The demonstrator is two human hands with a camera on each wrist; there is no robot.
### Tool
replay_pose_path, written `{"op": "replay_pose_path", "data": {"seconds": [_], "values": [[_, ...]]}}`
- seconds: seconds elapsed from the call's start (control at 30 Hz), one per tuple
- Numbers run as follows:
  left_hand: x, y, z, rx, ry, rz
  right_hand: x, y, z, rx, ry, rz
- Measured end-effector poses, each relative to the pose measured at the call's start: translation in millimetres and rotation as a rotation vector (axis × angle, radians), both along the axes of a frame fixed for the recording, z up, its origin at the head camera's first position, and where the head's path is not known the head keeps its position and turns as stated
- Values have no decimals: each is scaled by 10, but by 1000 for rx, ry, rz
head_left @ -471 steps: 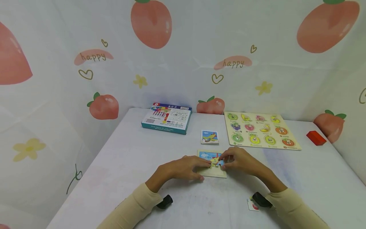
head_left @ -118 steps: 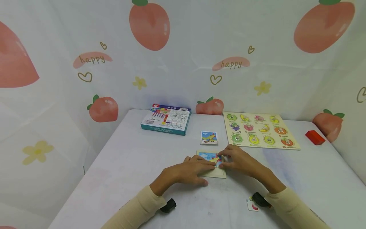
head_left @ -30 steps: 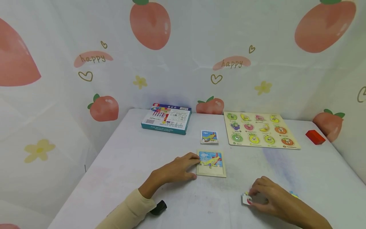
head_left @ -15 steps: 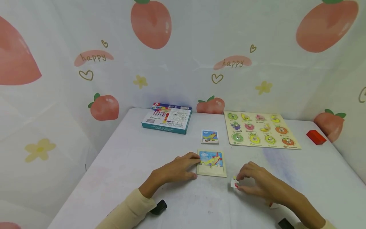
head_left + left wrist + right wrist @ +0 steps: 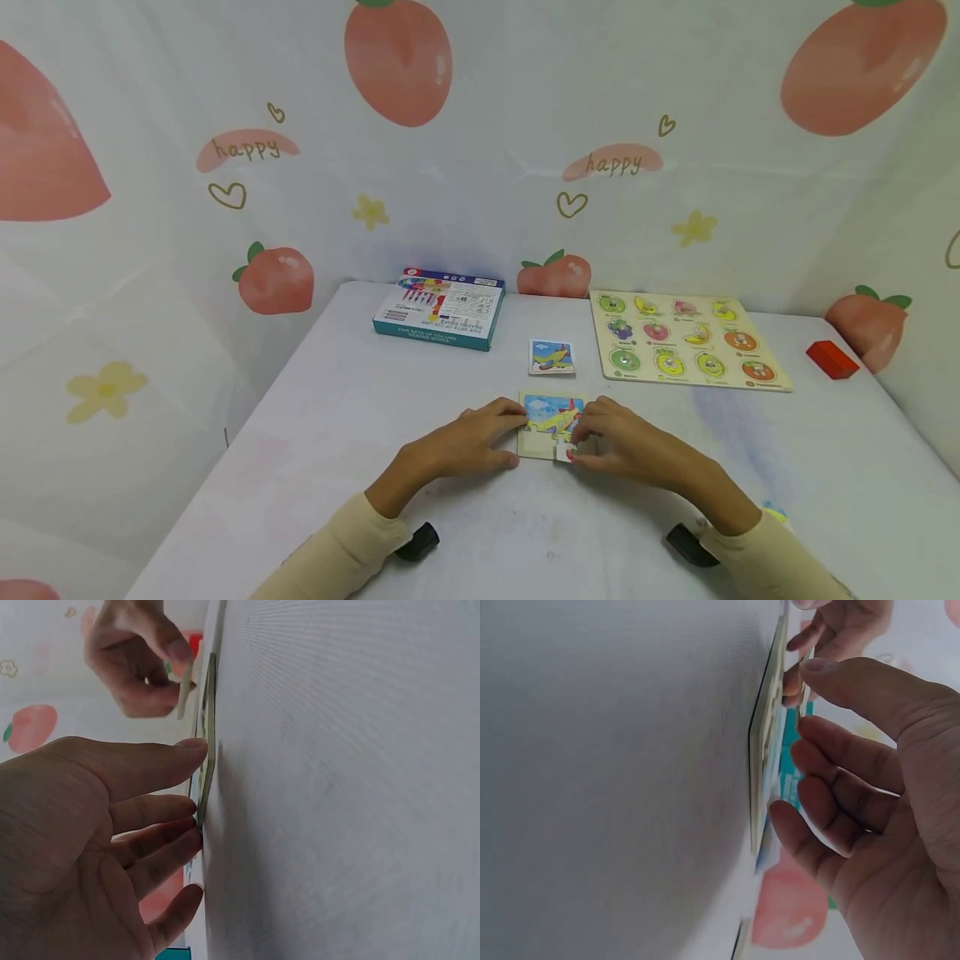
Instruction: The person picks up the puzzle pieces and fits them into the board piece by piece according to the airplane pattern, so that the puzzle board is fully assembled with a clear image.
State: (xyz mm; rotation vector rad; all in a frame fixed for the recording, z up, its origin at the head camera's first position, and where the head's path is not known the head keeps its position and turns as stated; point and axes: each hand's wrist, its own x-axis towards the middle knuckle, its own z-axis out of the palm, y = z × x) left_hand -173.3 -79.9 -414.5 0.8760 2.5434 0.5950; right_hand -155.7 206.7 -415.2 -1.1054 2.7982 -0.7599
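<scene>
A small wooden puzzle board [image 5: 536,447] lies mid-table, an airplane picture filling its upper part and bare wood showing in its lower part. My left hand [image 5: 461,442] rests at the board's left side; in the left wrist view its thumb and relaxed fingers touch the edge. Between thumb and forefinger my right hand [image 5: 633,446] pinches a white jigsaw piece [image 5: 564,452] with a red mark, over the board's lower right. In the right wrist view the piece [image 5: 805,691] stands tilted just off the board [image 5: 759,750], its other fingers loosely bent.
Behind the board lies an airplane picture card [image 5: 551,357]. Farther back are a flat teal-edged box [image 5: 441,310], a fruit knob puzzle [image 5: 690,342] and a red block [image 5: 832,359]. By the right sleeve, a yellow-blue piece [image 5: 776,512] partly shows.
My right hand has picked up the jigsaw piece from the table at lower right and carried it up and left over the board. The left hand has stayed at the board's left edge.
</scene>
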Motion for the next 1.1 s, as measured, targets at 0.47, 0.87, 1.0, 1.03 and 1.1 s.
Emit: {"op": "replay_pose_path", "data": {"seconds": [0.47,0.87,1.0,1.03,1.1], "values": [[-9,-7,-18,13,6,-3,-170,-294,-22,57,-24,2],[-15,-24,-10,19,10,-19,-232,-401,-38,85,-63,9],[-7,-23,-6,20,16,-22,-234,-417,-30,82,-69,10],[-5,-23,-4,22,15,-21,-235,-419,-28,80,-73,9],[-3,-21,-6,24,15,-19,-237,-424,-24,76,-84,4]]}}
